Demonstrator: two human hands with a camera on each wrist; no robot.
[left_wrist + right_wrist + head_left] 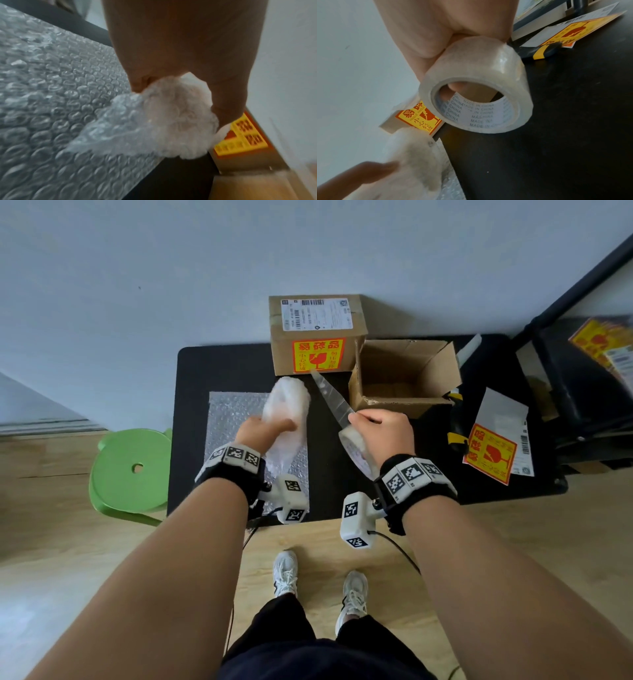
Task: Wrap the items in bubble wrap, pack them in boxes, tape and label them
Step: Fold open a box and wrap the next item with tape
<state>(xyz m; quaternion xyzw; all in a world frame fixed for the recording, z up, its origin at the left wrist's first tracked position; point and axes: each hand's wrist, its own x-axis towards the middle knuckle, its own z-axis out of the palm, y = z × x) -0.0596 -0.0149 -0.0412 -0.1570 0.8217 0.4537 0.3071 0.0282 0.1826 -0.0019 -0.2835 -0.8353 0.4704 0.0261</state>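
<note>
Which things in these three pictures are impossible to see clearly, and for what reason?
- Item inside the bubble-wrapped bundle: all views, the wrap hides it.
- Shipping label text on the closed box: head view, too small.
- Open box floor: head view, near wall partly hides it.
- Left hand: right wrist view, blurred.

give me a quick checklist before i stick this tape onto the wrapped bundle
1. Left hand grips the white bubble-wrapped bundle: ok, held over the flat bubble wrap sheet.
2. Right hand has a grip on the clear packing tape roll: ok.
3. Pulled-out clear tape strip is free of twists: ok; whether its far tip touches the sealed brown cardboard box cannot tell.
4. Bundle's wrap fully closed: cannot tell, a loose tail hangs toward the person.
5. Open brown cardboard box ready and empty: ok.
6. Cutter for the strip within reach: cannot tell.
</note>
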